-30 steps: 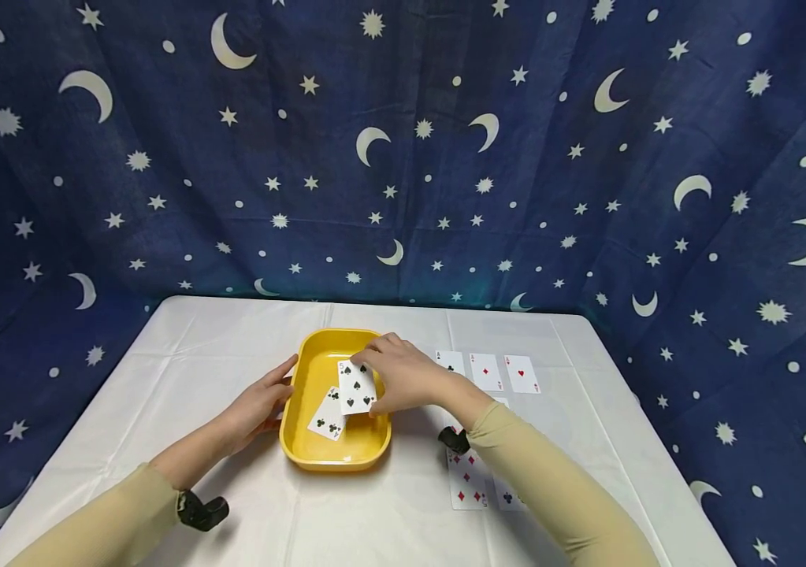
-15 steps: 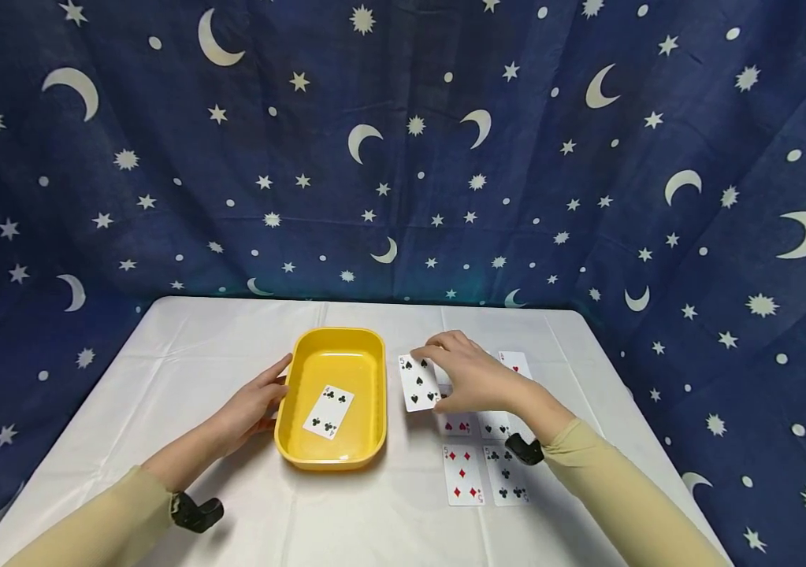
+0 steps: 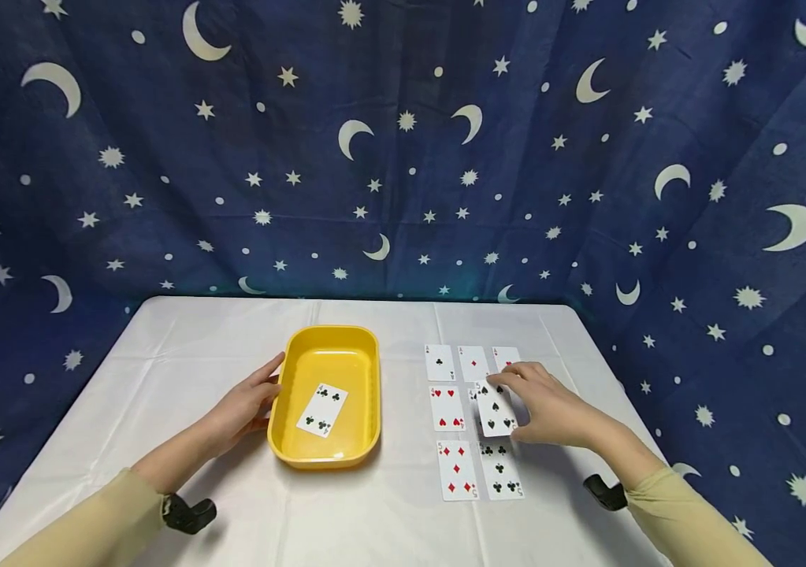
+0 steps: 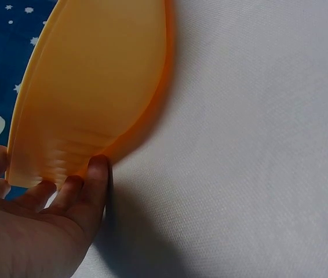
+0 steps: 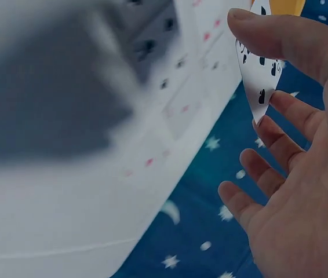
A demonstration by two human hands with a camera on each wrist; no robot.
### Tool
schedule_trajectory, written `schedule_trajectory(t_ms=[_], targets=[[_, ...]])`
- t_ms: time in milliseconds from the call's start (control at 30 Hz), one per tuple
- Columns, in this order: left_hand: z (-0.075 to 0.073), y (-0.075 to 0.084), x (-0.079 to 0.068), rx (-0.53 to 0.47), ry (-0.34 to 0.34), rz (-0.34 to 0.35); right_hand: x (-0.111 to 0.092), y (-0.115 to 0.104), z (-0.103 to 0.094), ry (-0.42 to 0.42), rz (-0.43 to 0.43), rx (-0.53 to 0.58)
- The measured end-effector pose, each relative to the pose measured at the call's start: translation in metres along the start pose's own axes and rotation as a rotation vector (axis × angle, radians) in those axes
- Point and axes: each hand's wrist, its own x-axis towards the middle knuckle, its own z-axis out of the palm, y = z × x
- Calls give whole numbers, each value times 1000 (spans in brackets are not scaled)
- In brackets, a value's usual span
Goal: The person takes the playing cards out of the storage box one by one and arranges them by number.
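Note:
Between thumb and fingertips, my right hand (image 3: pixel 551 405) pinches the five of spades (image 3: pixel 495 409), tilted above the card rows. Beneath it, the four of spades (image 3: pixel 472 394) shows only at its edge. In the right wrist view the same card is seen nearly edge-on by the thumb, with the other fingers spread. My left hand (image 3: pixel 243 405) touches the left side of the yellow tray (image 3: pixel 325 453); in the left wrist view its fingertips (image 4: pixel 98 165) rest against the outer wall. Inside the tray lies the four of clubs (image 3: pixel 322 409), face up.
Face-up cards lie in rows on the white tablecloth: the ace of clubs (image 3: pixel 440 362), ace of diamonds (image 3: pixel 472 362), ace of hearts (image 3: pixel 505 357), four of hearts (image 3: pixel 447 408), five of diamonds (image 3: pixel 457 471) and five of clubs (image 3: pixel 502 472). A dark starry curtain (image 3: pixel 268 157) stands behind.
My right hand has carried the five of spades rightward out of the tray to above the card rows. The left hand stays at the tray. The head view has shifted slightly.

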Motion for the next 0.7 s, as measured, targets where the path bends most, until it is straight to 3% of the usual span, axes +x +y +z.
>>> schedule_trajectory(t_ms=[300, 467, 700], targets=[[-2, -1, -1, 2, -8, 8, -43, 32, 14, -10, 53, 0], [-2, -1, -1, -1, -11, 11, -61, 40, 23, -28, 89, 23], [0, 0, -2, 8, -11, 12, -79, 45, 34, -12, 72, 33]])
